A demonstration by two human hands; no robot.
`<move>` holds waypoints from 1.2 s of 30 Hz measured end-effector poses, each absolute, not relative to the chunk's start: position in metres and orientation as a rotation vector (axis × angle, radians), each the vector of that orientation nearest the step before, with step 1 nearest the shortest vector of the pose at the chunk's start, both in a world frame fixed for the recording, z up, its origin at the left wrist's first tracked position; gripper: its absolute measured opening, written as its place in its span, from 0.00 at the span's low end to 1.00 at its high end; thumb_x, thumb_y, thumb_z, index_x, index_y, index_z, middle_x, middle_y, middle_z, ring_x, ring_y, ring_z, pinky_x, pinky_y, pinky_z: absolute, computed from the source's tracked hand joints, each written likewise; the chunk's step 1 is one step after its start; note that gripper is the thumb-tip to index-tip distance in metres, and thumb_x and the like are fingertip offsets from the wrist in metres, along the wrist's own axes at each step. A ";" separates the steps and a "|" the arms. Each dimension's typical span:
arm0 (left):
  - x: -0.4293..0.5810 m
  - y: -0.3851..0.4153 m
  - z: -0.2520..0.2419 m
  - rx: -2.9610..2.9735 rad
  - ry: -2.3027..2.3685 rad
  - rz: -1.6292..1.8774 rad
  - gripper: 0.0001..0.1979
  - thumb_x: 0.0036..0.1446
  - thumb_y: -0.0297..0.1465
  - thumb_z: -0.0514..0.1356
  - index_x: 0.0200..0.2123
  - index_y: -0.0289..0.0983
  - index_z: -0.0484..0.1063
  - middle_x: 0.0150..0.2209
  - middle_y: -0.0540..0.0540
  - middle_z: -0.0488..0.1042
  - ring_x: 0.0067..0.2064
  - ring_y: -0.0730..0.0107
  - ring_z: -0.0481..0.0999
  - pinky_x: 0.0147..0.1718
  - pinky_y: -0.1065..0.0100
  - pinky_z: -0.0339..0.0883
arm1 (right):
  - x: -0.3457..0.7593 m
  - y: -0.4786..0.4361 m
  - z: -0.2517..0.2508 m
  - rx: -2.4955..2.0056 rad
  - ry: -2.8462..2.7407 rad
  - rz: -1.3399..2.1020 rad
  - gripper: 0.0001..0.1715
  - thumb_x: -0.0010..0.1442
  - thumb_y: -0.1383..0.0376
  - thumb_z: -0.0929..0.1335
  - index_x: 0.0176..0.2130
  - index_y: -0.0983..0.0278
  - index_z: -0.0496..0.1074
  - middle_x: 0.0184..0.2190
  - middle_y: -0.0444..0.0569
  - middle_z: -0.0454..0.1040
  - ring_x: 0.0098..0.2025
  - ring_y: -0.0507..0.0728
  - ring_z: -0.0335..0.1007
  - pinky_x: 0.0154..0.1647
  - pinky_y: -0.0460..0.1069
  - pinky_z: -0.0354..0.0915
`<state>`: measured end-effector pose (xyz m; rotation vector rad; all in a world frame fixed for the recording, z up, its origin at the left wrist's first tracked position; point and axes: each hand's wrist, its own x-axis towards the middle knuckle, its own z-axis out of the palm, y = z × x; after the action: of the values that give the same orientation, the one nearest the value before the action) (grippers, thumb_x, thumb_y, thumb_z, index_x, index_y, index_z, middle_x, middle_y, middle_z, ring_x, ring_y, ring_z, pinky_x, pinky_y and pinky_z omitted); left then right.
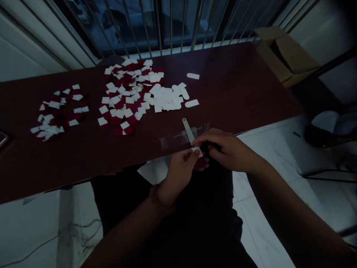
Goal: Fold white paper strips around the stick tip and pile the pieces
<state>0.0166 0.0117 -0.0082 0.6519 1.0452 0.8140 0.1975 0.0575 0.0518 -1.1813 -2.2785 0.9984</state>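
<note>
white paper tab (196,150) pinched in the left hand (181,175), right hand (225,149) half-closed on a pale strip (187,129).

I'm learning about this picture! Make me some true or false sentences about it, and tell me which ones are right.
1. The left hand pinches a small white piece. True.
2. The right hand holds scissors. False: no scissors show; its fingers are beside a narrow white strip.
3. Clear tape lies on the dark red table. True.
4. The window has no bars. False: metal bars run up it.
5. Red-and-white pieces lie in piles on the table. True.
</note>
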 end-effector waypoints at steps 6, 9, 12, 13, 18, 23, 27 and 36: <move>0.017 0.011 -0.009 0.676 1.045 0.812 0.19 0.67 0.46 0.63 0.41 0.34 0.80 0.36 0.41 0.85 0.36 0.62 0.86 0.37 0.64 0.79 | 0.193 0.052 0.055 -1.226 -2.243 1.032 0.34 0.60 0.78 0.63 0.58 0.53 0.74 0.51 0.47 0.81 0.56 0.62 0.74 0.54 0.59 0.71; 0.017 0.011 -0.010 0.675 1.058 0.817 0.20 0.66 0.47 0.63 0.40 0.35 0.80 0.35 0.41 0.84 0.36 0.62 0.86 0.37 0.64 0.79 | 0.193 0.051 0.056 -1.224 -2.252 1.045 0.34 0.60 0.78 0.63 0.58 0.52 0.74 0.49 0.46 0.81 0.53 0.61 0.75 0.55 0.60 0.70; 0.016 0.011 -0.011 0.674 1.055 0.822 0.19 0.66 0.46 0.64 0.38 0.35 0.80 0.34 0.42 0.84 0.36 0.62 0.86 0.36 0.65 0.79 | 0.193 0.051 0.057 -1.233 -2.267 1.061 0.34 0.60 0.78 0.63 0.58 0.51 0.73 0.49 0.44 0.82 0.53 0.60 0.76 0.57 0.60 0.70; 0.016 0.011 -0.010 0.677 1.050 0.824 0.18 0.65 0.46 0.65 0.38 0.35 0.80 0.34 0.42 0.84 0.36 0.62 0.86 0.36 0.65 0.79 | 0.193 0.051 0.058 -1.241 -2.269 1.069 0.33 0.61 0.78 0.63 0.59 0.51 0.73 0.49 0.44 0.82 0.53 0.60 0.76 0.58 0.60 0.69; 0.015 0.012 -0.008 0.686 1.056 0.819 0.16 0.66 0.43 0.64 0.39 0.34 0.80 0.34 0.42 0.83 0.37 0.62 0.86 0.37 0.65 0.79 | 0.195 0.053 0.059 -1.269 -2.223 1.130 0.34 0.62 0.77 0.63 0.60 0.50 0.72 0.48 0.44 0.82 0.53 0.60 0.77 0.58 0.60 0.69; 0.013 0.006 -0.012 0.663 0.995 0.808 0.17 0.66 0.42 0.65 0.46 0.34 0.79 0.41 0.39 0.85 0.41 0.61 0.85 0.36 0.66 0.77 | 0.194 0.039 0.049 -1.296 -1.921 1.123 0.29 0.65 0.74 0.64 0.60 0.52 0.72 0.48 0.45 0.81 0.50 0.59 0.78 0.52 0.56 0.72; 0.001 -0.007 -0.011 0.766 1.062 0.743 0.15 0.67 0.40 0.62 0.48 0.35 0.78 0.43 0.39 0.84 0.39 0.62 0.85 0.33 0.68 0.76 | 0.186 0.006 0.036 -1.617 -1.477 0.955 0.12 0.68 0.67 0.65 0.46 0.56 0.77 0.38 0.46 0.80 0.41 0.60 0.78 0.42 0.54 0.71; -0.019 0.001 0.004 2.019 1.374 0.884 0.18 0.67 0.28 0.56 0.57 0.39 0.76 0.43 0.46 0.84 0.34 0.68 0.82 0.36 0.67 0.75 | 0.161 -0.006 0.003 -1.477 -0.819 1.781 0.21 0.66 0.50 0.69 0.33 0.63 0.79 0.27 0.46 0.75 0.30 0.55 0.68 0.33 0.50 0.64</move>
<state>-0.0189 0.0008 0.0042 2.0185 1.3742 0.8838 0.1612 -0.0058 0.0028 -1.4766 -0.8193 1.7809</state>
